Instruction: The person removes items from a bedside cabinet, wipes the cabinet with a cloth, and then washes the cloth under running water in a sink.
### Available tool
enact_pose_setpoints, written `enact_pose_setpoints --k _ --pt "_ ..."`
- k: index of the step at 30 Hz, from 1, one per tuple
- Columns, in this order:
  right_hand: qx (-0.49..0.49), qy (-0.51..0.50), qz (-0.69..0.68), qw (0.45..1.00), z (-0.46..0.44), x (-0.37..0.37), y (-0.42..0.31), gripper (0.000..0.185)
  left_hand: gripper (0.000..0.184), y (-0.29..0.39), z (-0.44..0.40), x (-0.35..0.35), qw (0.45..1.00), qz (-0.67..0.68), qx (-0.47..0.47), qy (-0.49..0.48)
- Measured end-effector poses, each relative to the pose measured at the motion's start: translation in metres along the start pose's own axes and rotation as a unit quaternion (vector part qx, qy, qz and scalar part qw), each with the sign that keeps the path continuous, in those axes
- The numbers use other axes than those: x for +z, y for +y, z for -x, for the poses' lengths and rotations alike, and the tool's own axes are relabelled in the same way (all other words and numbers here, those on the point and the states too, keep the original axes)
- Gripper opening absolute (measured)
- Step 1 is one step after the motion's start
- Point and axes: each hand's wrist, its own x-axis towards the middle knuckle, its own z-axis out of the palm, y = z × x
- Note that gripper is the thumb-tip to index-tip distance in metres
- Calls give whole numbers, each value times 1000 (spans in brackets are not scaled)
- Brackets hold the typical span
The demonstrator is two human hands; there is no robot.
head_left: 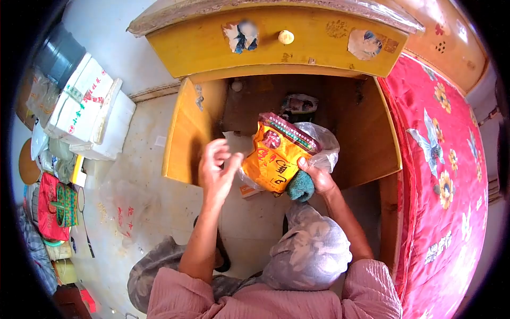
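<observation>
At the cabinet (196, 50) before me, the right hand (319, 178) is clamping a bag (271, 154) and touching green cloth (300, 187); the left hand (217, 167) is hovering close, thumb and fingers apart.

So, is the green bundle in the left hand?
No, the green bundle is at the right hand, by the orange packet's lower right corner.

We see a pale, speckled floor (150, 204) bearing a crumpled clear plastic bag (126, 217) with red lettering and a white foam box (115, 127).
</observation>
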Motion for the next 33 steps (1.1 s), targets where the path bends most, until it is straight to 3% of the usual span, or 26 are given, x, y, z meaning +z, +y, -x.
enact_pose_setpoints --k 1,3,5,8,11,13,15,16,19,24,27,30,33 --pt "-15 -13 -10 1000 1 4 -1 52 49 12 -1 0 995 -27 28 -86" --pt "-42 -44 23 998 -2 2 0 52 58 20 -1 11 986 27 2 -164" --pt "-56 -60 47 996 -4 3 -2 52 67 23 -2 7 953 91 -114 -265" --pt "-83 -48 67 993 -1 11 -8 51 53 18 4 9 960 97 -92 -247" --pt "-50 2 -1 999 -2 11 -7 53 37 11 5 13 962 126 -103 -217" --pt "-40 61 -38 997 -7 1 -4 46 27 13 6 13 949 191 -160 -192" --pt "12 205 -49 978 1 20 -21 43 20 4 4 10 951 221 -168 -134" --pt "-33 183 57 981 -12 -21 6 41 20 0 3 7 951 223 -182 -116" --pt "-65 270 94 956 -16 -31 30 40 23 2 -2 3 943 252 -208 -70" --pt "12 264 34 964 -7 -6 16 38 31 -8 -4 4 896 371 -245 -21" --pt "32 282 -42 958 -1 12 -5 39 32 -9 -2 8 896 384 -220 36" --pt "3 300 -23 954 -16 -3 16 37 33 -2 -1 13 865 439 -233 67" --pt "84 177 18 980 -10 -2 24 38 37 1 6 22 839 482 -244 72"
